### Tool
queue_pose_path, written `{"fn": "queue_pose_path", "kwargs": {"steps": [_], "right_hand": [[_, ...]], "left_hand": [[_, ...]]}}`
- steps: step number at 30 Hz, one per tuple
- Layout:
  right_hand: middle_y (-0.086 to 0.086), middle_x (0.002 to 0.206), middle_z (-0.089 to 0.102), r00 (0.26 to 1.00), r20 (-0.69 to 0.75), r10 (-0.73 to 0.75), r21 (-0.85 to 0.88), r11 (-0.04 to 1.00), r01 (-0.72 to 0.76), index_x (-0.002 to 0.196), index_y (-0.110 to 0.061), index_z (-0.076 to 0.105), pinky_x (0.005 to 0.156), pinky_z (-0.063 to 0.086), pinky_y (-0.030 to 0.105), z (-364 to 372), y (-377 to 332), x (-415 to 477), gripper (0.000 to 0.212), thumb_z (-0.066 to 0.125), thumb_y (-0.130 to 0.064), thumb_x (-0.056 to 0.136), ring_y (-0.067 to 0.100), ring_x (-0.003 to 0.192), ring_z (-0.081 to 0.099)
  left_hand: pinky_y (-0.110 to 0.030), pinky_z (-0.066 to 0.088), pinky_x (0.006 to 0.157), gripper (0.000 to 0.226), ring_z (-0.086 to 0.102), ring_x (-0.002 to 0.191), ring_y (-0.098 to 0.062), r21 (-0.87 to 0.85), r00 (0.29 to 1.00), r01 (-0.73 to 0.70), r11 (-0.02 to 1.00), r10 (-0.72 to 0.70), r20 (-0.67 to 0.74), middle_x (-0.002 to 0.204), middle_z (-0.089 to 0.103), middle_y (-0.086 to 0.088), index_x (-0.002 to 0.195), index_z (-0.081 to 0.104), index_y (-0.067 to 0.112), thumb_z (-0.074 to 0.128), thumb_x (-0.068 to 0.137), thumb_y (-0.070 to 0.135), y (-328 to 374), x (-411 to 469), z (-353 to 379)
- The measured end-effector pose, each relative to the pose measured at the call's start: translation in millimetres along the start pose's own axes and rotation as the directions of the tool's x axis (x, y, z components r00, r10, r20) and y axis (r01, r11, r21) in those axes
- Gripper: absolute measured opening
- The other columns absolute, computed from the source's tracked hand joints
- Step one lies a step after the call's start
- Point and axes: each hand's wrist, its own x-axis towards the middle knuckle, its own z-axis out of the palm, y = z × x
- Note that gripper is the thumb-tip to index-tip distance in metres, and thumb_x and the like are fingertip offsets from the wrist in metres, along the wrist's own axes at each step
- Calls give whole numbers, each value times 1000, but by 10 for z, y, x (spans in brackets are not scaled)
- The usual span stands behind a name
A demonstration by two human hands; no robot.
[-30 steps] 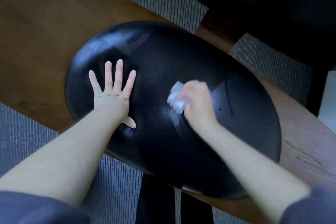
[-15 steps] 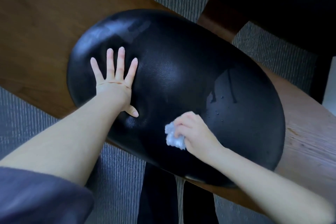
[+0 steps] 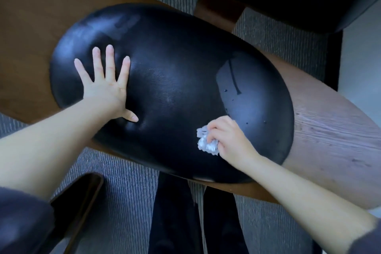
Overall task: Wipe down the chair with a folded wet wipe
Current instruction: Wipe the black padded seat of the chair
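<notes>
The grip of your right hand holds the wet wipe on the chair seat; your left hand lies flat, fingers spread.

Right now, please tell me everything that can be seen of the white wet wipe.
The wet wipe is a small white wad, bunched and creased rather than neatly folded, and looks like thin soft cloth or paper. The right hand grips it with curled fingers and holds it down on the glossy black seat, in the seat's near right part. Its left portion sticks out past the fingers; the rest is hidden under the hand. Whether it is damp cannot be told.
</notes>
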Motion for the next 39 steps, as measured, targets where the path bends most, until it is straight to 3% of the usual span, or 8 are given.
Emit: {"fn": "queue_pose_path", "kwargs": {"steps": [8,13,16,23,26,32,36,39], "right_hand": [[-2,97,62,921,-270,280,187,954,-235,79,-12,72,84,34,13,-460,217,674,31,47,7,76,21,95,50],[-4,102,64,830,-410,379,151,925,-348,81,-17,73,89,38,38,-722,644,1369,38,47,9,74,24,99,54],[-10,102,64,794,-436,425,74,896,-439,77,-23,72,91,24,31,-819,860,1640,38,48,6,78,17,102,51],[-7,94,67,834,-408,371,193,928,-319,76,-18,75,92,45,40,-845,1225,2298,37,50,9,73,22,95,61],[0,94,69,885,-310,347,250,928,-276,81,-10,77,89,46,21,-769,1300,2512,33,52,11,73,21,93,65],[-1,92,66,902,-137,409,286,888,-359,76,-7,75,91,41,19,-1086,1383,1866,41,45,-34,66,15,92,61],[-2,91,64,874,-120,471,221,871,-439,71,-19,71,82,36,3,-1229,1504,1386,38,53,15,71,18,90,61],[4,87,67,903,-165,397,185,912,-367,70,-10,72,81,45,16,-1081,1547,1729,31,52,14,70,24,87,63]], "left_hand": [[-64,2,115,147,-23,145,-43,75,993,-91,993,85,82,154,-35,-21,149,-28,17,69,59,80,327,1,-433],[-70,1,111,143,-27,144,-40,-3,974,-226,974,226,-5,156,-33,-14,152,-24,20,69,60,79,783,390,-806],[-73,-4,107,145,-29,143,-41,-11,967,-256,967,256,4,156,-32,-15,151,-26,20,67,58,83,1047,652,-881],[-73,-15,103,159,-44,132,-45,-86,964,-207,975,218,152,142,-52,-19,135,-45,19,72,49,82,1317,946,-763],[-73,-16,103,158,-46,130,-44,-72,962,-177,982,188,200,139,-54,-19,128,-49,19,72,49,82,1340,991,-767],[-74,-16,103,157,-46,130,-44,-99,958,-175,980,192,210,138,-55,-19,124,-51,19,72,49,82,1342,970,-780],[-74,-15,103,156,-46,130,-45,-87,957,-157,984,173,233,129,-59,-17,125,-51,18,71,51,82,1357,966,-797],[-73,-16,102,156,-46,130,-44,-79,957,-144,986,159,242,129,-60,-17,124,-51,18,71,51,82,1382,968,-803]]}}
